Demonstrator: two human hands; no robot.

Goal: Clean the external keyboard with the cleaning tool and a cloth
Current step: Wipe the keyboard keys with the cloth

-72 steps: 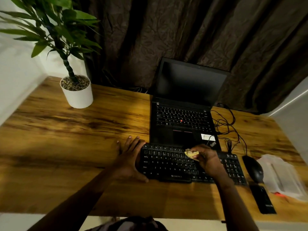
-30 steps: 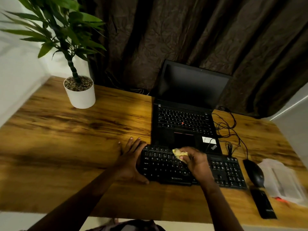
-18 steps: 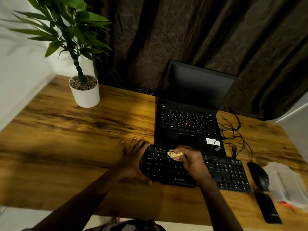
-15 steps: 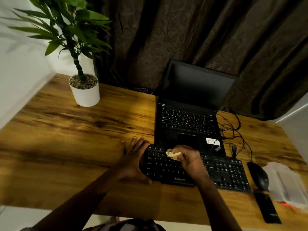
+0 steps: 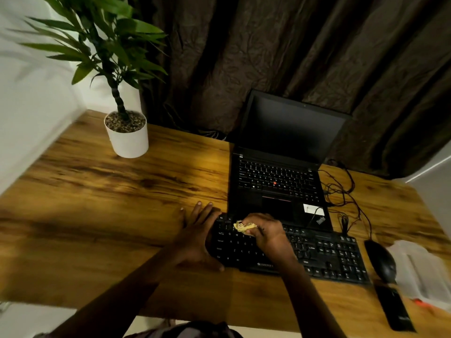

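A black external keyboard [image 5: 324, 257] lies on the wooden desk [image 5: 109, 203] in front of an open laptop [image 5: 280, 181]. My right hand [image 5: 268, 234] is shut on a crumpled yellow cloth [image 5: 242, 226] and presses it on the upper left keys. My left hand [image 5: 199, 236] lies flat with fingers spread against the keyboard's left end, thumb at its front corner. No separate cleaning tool can be made out.
A potted plant in a white pot [image 5: 128, 139] stands at the back left. A black mouse [image 5: 380, 261], a flat black device [image 5: 395, 309] and a clear plastic packet [image 5: 419, 274] lie at the right. Cables [image 5: 341, 191] trail beside the laptop. Dark curtains hang behind.
My right hand has slid the cloth leftward along the keyboard, from its middle to the upper left keys. My left hand has stayed at the keyboard's left end.
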